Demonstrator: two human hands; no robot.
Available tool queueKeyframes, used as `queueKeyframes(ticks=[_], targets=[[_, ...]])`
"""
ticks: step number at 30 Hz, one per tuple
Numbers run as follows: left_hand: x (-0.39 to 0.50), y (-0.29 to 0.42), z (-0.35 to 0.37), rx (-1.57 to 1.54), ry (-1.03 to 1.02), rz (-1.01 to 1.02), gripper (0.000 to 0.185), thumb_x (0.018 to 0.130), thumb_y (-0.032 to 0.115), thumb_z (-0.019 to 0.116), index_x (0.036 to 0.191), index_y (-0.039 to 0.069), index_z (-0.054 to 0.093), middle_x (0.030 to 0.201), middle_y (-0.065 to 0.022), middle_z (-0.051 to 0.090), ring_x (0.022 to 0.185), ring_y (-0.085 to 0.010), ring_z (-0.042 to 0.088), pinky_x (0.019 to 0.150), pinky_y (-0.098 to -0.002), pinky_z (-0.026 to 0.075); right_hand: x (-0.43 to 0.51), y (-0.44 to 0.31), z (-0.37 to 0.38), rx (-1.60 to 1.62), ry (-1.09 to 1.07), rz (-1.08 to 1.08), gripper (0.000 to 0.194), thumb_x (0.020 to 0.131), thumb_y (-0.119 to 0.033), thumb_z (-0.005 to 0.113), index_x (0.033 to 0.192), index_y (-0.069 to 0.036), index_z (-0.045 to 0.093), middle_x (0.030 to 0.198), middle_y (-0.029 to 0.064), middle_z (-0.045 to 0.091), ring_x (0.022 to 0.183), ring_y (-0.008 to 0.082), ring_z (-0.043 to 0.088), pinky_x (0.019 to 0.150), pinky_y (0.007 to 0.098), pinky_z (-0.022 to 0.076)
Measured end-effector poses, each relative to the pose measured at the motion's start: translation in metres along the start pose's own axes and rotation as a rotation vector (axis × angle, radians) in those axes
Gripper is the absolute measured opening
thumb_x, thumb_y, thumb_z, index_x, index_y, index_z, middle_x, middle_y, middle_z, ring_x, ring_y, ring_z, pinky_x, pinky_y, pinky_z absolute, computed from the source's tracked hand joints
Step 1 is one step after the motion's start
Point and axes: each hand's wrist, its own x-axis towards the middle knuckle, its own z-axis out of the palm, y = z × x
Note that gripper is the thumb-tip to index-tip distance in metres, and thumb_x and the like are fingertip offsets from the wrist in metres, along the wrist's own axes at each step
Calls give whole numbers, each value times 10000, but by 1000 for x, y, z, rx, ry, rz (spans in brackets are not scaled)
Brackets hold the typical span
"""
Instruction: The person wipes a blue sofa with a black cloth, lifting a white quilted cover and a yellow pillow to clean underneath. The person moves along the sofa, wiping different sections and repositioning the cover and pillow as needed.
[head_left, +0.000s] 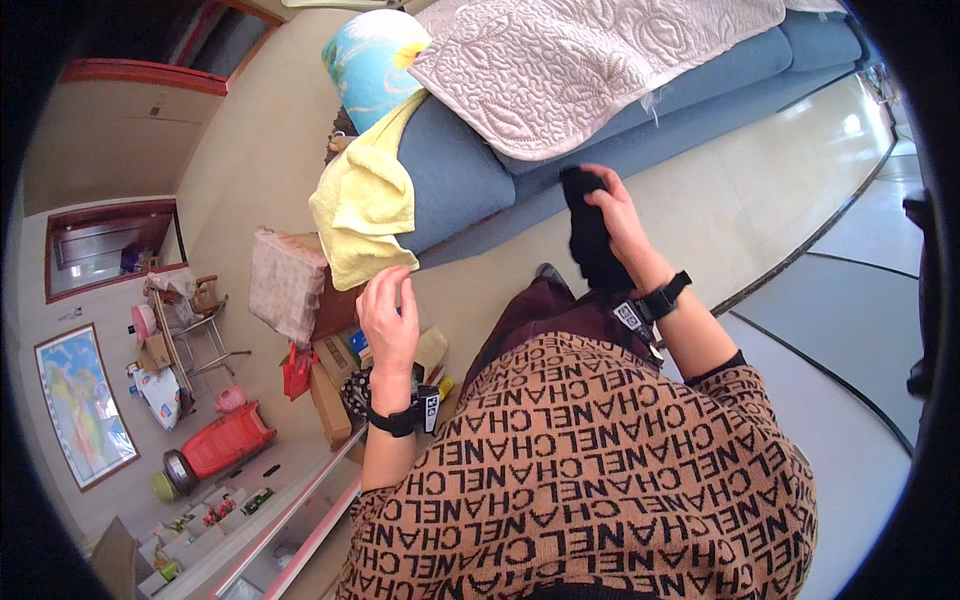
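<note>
My right hand (619, 214) grips a black cloth item (592, 232), which hangs down beside the front of the blue sofa (457, 172); its exact kind cannot be told. Near the lower edge of a yellow towel (364, 202) is my left hand (390, 319), raised with the fingers slightly bent; whether a fingertip touches the towel cannot be told. The towel is draped over the sofa's arm. A quilted light cover (600, 67) lies across the seat, and a blue patterned cushion or roll (379, 64) rests at the sofa's end.
Left of the sofa stands a small table or stool with a lace-edged cloth (285, 285). Cardboard boxes (326, 405) and a red bag (298, 371) are on the floor close to my left forearm. Farther left are a folding chair (206, 337) and a red bin-like container (229, 442).
</note>
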Motion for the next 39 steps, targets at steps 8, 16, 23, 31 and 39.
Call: queueKeyframes(ticks=[8,16,23,31,39], targets=[[-13,-5,-10,9,-48,-64,135,941,102,650,1065,78,698,1097,-82,704,1052,-267,656,913,-377,464,33,42,84,303,-46,249,875,825,-99,578,1601,17,192,1587,184,350,1407,299,398,1160,321,293],[-37,-20,22,-240,-202,-259,131,946,102,651,1052,44,701,990,-122,692,934,-290,680,822,-368,528,16,72,92,21,-201,5,854,790,-18,493,1600,-28,223,1578,149,354,1435,267,330,1155,276,264],[-41,-18,90,-944,-683,-823,703,949,319,717,1515,113,356,1372,-126,560,1248,-246,566,977,-413,504,-41,66,110,-231,-753,428,798,759,-8,509,1545,-42,377,1498,186,470,1385,274,426,1134,326,342],[-38,-6,124,-1123,-726,-823,646,980,233,666,1510,86,327,1302,-104,572,1154,-227,603,884,-391,559,-37,48,84,-57,-789,509,665,861,-93,485,1525,-106,442,1365,72,582,1150,171,584,917,259,487],[-1,0,149,-1626,-529,-1044,271,1056,239,492,1196,25,582,1047,-132,660,878,-244,694,724,-357,610,-46,-17,6,-35,-498,319,622,942,-108,468,1555,-67,369,1492,136,501,1274,229,580,1024,330,481]])
